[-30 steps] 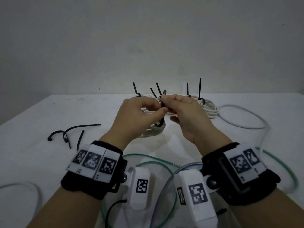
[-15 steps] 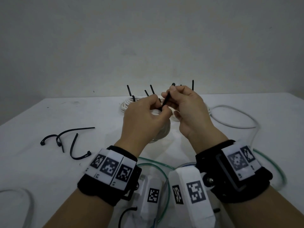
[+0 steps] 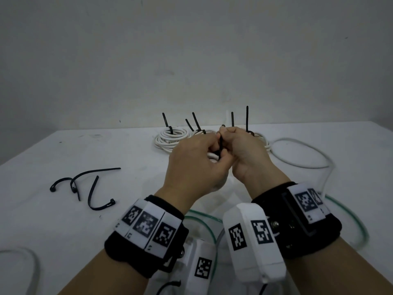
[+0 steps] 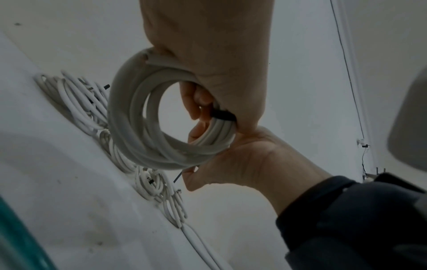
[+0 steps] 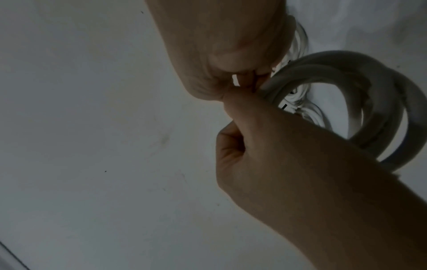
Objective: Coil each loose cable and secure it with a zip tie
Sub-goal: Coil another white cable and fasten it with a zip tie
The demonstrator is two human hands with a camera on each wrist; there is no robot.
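A white cable coil hangs in the air between both hands, with a black zip tie wrapped around its strands. My left hand grips the coil at the tie, fingers curled through the ring. My right hand pinches the tie's tail, which runs upright between the two hands. In the right wrist view the coil shows beside the clenched fingers, and the tie itself is hidden.
Several tied white coils with upright tie tails lie at the table's back. Spare black zip ties lie at the left. A loose white cable loops at the right, a green cable runs under my wrists, and a grey cable lies near left.
The right hand has drawn the tie's tail upward, and the tie's loop has closed in on the coil. Both hands have come closer together.
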